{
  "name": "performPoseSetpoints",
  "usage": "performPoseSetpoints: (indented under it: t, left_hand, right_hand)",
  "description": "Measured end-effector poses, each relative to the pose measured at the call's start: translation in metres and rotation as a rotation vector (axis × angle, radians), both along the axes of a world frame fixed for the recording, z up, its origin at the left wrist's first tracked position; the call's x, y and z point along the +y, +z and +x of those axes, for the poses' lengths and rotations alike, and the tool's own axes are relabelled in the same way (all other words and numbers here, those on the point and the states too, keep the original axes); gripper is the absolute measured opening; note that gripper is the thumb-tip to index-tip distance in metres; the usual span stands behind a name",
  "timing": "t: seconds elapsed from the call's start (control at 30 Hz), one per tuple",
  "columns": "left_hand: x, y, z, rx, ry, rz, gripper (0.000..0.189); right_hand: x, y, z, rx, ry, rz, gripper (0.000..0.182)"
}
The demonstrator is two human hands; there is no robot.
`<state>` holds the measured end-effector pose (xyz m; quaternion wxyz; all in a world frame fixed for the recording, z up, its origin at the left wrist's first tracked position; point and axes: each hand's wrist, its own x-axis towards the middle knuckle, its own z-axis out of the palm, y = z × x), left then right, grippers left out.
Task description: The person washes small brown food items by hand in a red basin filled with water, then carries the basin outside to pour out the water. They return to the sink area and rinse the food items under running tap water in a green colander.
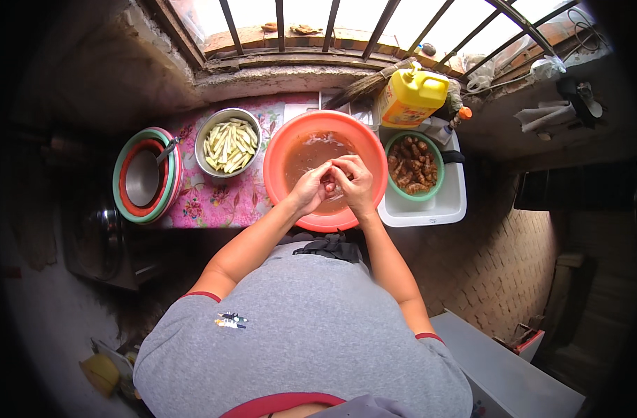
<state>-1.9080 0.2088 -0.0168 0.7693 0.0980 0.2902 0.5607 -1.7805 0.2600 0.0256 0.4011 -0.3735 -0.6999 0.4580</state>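
Both hands meet over a red plastic basin [274, 172] that holds cloudy brownish water. The fingertips of my left hand [312, 189] touch those of my right hand [356, 183]; whether something small is pinched between them cannot be made out. To the left of the basin, a metal bowl [200, 151] holds pale cut strips of a vegetable. On the right, a green plastic basket [441, 172] with knobbly brown roots or tubers sits inside a white plastic basin [428, 215].
Stacked basins [121, 183] with a metal pan stand at the far left on a pink floral tablecloth [214, 201]. Behind the white basin are a yellow plastic jug [415, 99], an orange-capped bottle [457, 121] and a straw brush [368, 85]. Window bars rise beyond the table.
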Motion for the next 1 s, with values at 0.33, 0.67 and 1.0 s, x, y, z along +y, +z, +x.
performPoseSetpoints:
  t: [0.33,0.67,1.0]
  left_hand:
    - [-0.001,0.013,0.009,-0.088,0.008,-0.127,0.026]
    - [-0.003,0.010,0.006,0.019,-0.042,-0.125,0.031]
    - [-0.015,0.023,0.015,-0.036,0.013,0.004,0.024]
  right_hand:
    - [0.006,-0.029,0.001,0.413,-0.116,-0.764,0.020]
    - [-0.002,-0.015,0.010,0.141,-0.009,-0.272,0.014]
    - [-0.014,-0.019,0.004,0.447,-0.072,-0.673,0.014]
